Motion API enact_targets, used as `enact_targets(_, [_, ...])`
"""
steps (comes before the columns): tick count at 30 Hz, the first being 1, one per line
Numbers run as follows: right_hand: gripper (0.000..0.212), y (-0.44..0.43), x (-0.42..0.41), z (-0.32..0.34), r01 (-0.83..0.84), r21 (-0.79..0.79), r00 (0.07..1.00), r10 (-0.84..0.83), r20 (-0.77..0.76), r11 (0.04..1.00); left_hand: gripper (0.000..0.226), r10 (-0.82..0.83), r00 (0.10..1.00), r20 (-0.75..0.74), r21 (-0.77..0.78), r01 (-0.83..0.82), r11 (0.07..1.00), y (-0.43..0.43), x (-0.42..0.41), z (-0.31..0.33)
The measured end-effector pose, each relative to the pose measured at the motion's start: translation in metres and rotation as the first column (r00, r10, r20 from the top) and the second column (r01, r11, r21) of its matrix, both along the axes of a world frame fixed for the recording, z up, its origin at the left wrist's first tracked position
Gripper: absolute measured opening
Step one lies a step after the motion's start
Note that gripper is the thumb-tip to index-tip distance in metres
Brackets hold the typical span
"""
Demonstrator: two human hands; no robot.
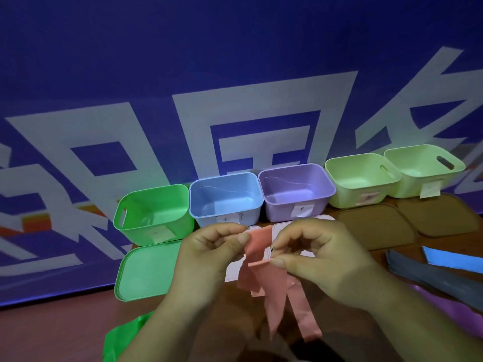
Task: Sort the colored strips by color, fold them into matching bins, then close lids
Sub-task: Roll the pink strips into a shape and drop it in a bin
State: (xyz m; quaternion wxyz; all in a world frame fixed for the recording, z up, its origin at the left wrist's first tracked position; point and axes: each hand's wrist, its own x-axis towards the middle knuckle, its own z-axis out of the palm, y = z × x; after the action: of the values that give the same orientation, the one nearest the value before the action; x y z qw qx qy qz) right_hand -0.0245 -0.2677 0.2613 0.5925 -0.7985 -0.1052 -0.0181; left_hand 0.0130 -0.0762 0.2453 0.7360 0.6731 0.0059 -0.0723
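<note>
Pink strips (261,259), their count unclear, hang pinched between my left hand (209,257) and right hand (321,259), just before five open bins (277,214); the bins' paper labels (302,210) are too blurred to read.

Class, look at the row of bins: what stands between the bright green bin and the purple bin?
A light blue bin, lid off, shown in the head view.

One head-worn wide-angle view looks forward and down from the person's own position. The left hand (209,257), right hand (326,259) and the pink strip (258,241) they pinch sit nearest the lens, low-centre. It faces a row of open bins (224,184) mid-frame on the table (52,335), with a blue banner (235,61) filling the upper half.
</note>
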Motion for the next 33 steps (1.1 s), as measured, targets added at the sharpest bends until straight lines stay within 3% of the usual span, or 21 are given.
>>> enact_targets(3, [0.024, 0.002, 0.004, 0.002, 0.029, -0.041, 0.998, -0.027, 0.059, 0.999, 0.011, -0.024, 0.999, 0.024, 0.001, 0.024, 1.0, -0.001, -0.003, 0.006])
enact_targets(8, [0.01, 0.008, 0.01, -0.007, 0.159, 0.038, 0.982, -0.162, 0.092, 0.987, 0.021, -0.069, 0.996, 0.048, 0.007, 0.069, 0.998, -0.004, -0.006, 0.015])
enact_targets(17, [0.027, 0.009, 0.012, -0.014, 0.171, 0.166, 0.984, -0.177, 0.024, 0.971, 0.011, -0.056, 0.995, 0.086, 0.044, 0.052, 0.998, -0.002, -0.006, 0.01])
enact_targets(33, [0.032, 0.012, 0.015, -0.028, 0.265, 0.224, 0.964, -0.264, -0.036, 0.938, 0.014, -0.091, 0.985, 0.146, 0.06, 0.083, 0.995, -0.004, -0.003, 0.0])
